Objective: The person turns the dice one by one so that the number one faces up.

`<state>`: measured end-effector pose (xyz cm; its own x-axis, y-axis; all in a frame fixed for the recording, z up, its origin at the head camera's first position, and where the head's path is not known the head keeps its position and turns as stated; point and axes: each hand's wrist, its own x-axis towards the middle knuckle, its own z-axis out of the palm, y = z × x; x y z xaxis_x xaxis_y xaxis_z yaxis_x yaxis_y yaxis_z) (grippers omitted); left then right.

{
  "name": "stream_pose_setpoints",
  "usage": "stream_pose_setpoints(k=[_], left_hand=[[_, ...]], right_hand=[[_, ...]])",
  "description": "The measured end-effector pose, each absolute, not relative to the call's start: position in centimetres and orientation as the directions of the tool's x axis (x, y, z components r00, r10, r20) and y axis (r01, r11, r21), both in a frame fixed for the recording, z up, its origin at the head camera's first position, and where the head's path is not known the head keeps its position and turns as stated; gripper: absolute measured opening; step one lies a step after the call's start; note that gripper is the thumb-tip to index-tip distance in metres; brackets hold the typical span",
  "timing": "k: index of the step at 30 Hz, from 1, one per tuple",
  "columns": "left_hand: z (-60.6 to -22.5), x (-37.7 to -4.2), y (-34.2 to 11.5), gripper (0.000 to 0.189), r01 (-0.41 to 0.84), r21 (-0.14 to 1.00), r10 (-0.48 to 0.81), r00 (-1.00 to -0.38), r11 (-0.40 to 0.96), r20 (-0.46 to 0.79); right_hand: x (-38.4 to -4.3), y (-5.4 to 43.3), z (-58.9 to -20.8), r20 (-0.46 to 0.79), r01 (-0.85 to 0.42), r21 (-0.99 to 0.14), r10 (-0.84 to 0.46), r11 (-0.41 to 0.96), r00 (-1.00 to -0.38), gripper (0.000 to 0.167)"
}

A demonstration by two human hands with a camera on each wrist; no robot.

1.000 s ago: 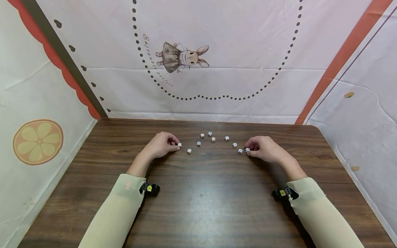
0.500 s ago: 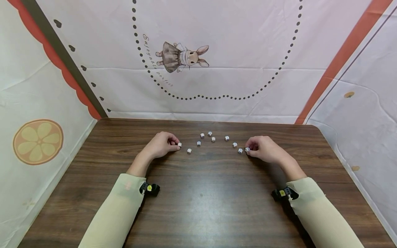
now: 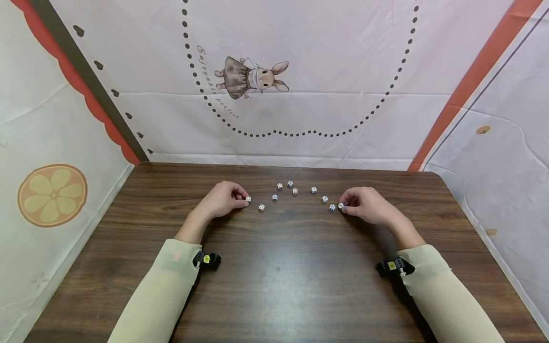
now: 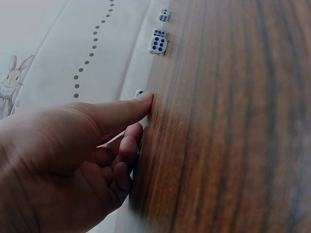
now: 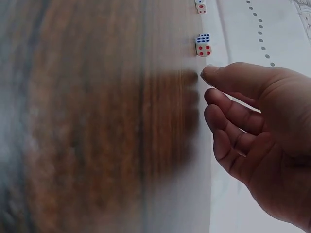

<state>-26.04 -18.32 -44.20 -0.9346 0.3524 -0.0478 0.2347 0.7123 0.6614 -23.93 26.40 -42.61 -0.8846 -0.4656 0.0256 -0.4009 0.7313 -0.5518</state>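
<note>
In the head view, small white dice lie in a rough arch near the table's far side. At the arch's left end my left hand (image 3: pixel 224 200) pinches a die (image 3: pixel 248 199) between thumb and fingers. The left wrist view shows only a sliver of that die (image 4: pixel 140 92) past the thumb. My right hand (image 3: pixel 365 205) holds another die (image 3: pixel 341 206) at the right end with its fingertips; the thumb hides it in the right wrist view. Just left of it sits a loose die (image 3: pixel 332 207). The nearest loose die to my left hand (image 3: pixel 261 207) stands apart from it.
Several more dice, among them one at the top of the arch (image 3: pixel 290 184) and one right of centre (image 3: pixel 314 190), rest on the brown wooden table (image 3: pixel 274 276). A printed white cloth (image 3: pixel 326 57) hangs behind the table's far edge and along both sides.
The die at my right fingertips has turned and shifted slightly left, showing a different face. My left hand and the loose dice stay in place; the head view has tilted very slightly.
</note>
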Motion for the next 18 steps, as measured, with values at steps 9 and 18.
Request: stream_pose_setpoints(k=[9, 18], left_hand=[[-44.01, -26.06, -18.24, 0.014, 0.240, 0.653, 0.348, -0.936, 0.719, -0.040], [-44.31, -26.12, -18.39, 0.014, 0.234, 0.653, 0.347, -0.937, 0.721, -0.048]], right_hand=[[-23.93, 26.85, -42.54, 0.004, -0.380, -0.565, -0.458, 0.732, -0.889, 0.007], [-23.88, 27.33, -42.60, -0.013, -0.370, -0.566, -0.456, 0.737, -0.890, 0.009]])
